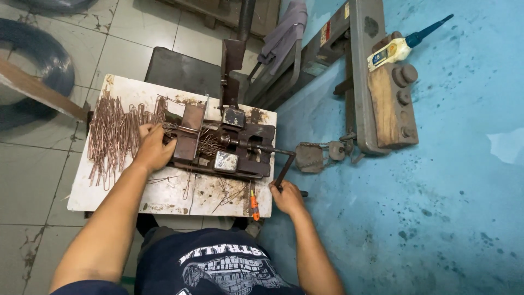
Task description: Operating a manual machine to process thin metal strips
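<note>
Bending machine (226,147): rusty brown metal device, bolted on the middle of a worn white table (164,199); two pale square blocks sit on its top, one behind and one in front.
Crank handle (285,172): dark bent rod that sticks out of the machine's right side and angles down past the table's right edge.
Right hand (287,198): closed in a fist around the lower end of the crank handle, just off the table's front right corner.
Left hand (153,148): lies palm down at the machine's left end, fingers curled against a thin copper-coloured wire piece (177,128) at the upright plate; how tightly it pinches the wire I cannot tell.
Wire pile (117,134): heap of bent copper-coloured wire pieces on the table's left part, just beside the left hand.
Loose wires (226,194): a few single pieces scattered on the table in front of the machine.
Screwdriver (254,205): small, orange handle, lying at the table's front edge near the right hand.
Padlock (309,157): rusty, hanging on a chain to the right of the table, above the blue floor (436,191).
Oil bottle (401,48): yellowish with a long blue spout, resting on a grey metal frame well apart at upper right.
</note>
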